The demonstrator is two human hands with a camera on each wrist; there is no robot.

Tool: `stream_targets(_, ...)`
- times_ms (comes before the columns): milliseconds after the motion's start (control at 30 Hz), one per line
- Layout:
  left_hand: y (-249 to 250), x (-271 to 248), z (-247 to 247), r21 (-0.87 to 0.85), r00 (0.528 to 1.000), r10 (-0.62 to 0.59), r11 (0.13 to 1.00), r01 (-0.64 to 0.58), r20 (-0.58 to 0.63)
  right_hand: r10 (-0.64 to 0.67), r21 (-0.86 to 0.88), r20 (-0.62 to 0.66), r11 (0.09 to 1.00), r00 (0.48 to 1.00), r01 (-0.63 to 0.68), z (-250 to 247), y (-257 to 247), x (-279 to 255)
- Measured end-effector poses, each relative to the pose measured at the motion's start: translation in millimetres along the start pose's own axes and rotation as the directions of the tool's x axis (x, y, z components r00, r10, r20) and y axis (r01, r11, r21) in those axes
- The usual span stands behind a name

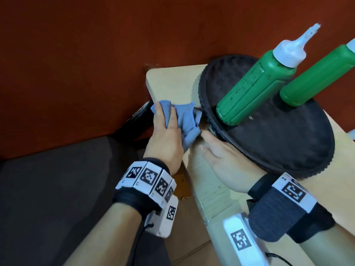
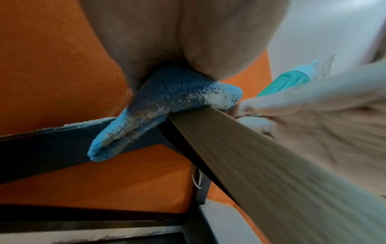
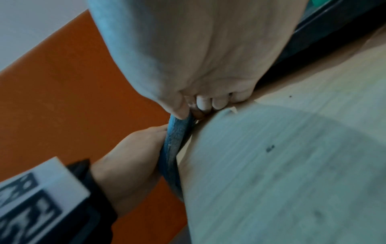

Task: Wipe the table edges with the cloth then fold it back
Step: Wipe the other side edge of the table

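Observation:
A blue cloth [image 1: 184, 120] lies bunched over the left edge of the light wooden table [image 1: 172, 83]. My left hand [image 1: 165, 131] grips the cloth, fingers on top and thumb below, and presses it against the edge. In the left wrist view the cloth [image 2: 167, 102] wraps the edge strip [image 2: 271, 165] and looks dusty. My right hand [image 1: 221, 160] rests on the tabletop beside the tray, fingers loosely curled. In the right wrist view its thumb tip touches the cloth [image 3: 173, 148].
A round black tray [image 1: 278, 141] fills most of the tabletop and holds two green squeeze bottles [image 1: 253, 87] [image 1: 317, 75]. A red-orange wall [image 1: 76, 54] stands close behind. A dark seat cushion [image 1: 57, 189] sits left of the table; a black frame bar [image 2: 52, 145] runs below the edge.

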State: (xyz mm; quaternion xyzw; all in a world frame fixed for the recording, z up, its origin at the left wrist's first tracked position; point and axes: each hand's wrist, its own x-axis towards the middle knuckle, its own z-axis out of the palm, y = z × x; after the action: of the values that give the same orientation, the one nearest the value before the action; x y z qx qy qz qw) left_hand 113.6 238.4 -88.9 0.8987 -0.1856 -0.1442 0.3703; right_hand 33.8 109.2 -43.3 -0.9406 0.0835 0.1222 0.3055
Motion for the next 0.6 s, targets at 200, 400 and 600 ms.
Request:
stream_targets(200, 7, -30, 13, -0.152, 0.997, -0.070, 0.986, 0.066, -0.023, 0.007, 0.215, -0.005, 0.977, 1.000, -0.006, -2, -1, 0)
stream_targets(400, 3, -44, -4, 0.026, 0.995, -0.062, 0.998, 0.064, -0.078, 0.072, 0.155, -0.049, 0.986, 0.996, -0.064, 0, 2, -9)
stream_targets(600, 10, -66, -4, -0.090, 0.953, 0.076, 0.990, -0.107, -0.295, 0.007, -0.058, -0.074, 0.998, 0.997, -0.011, -11, 1, -36)
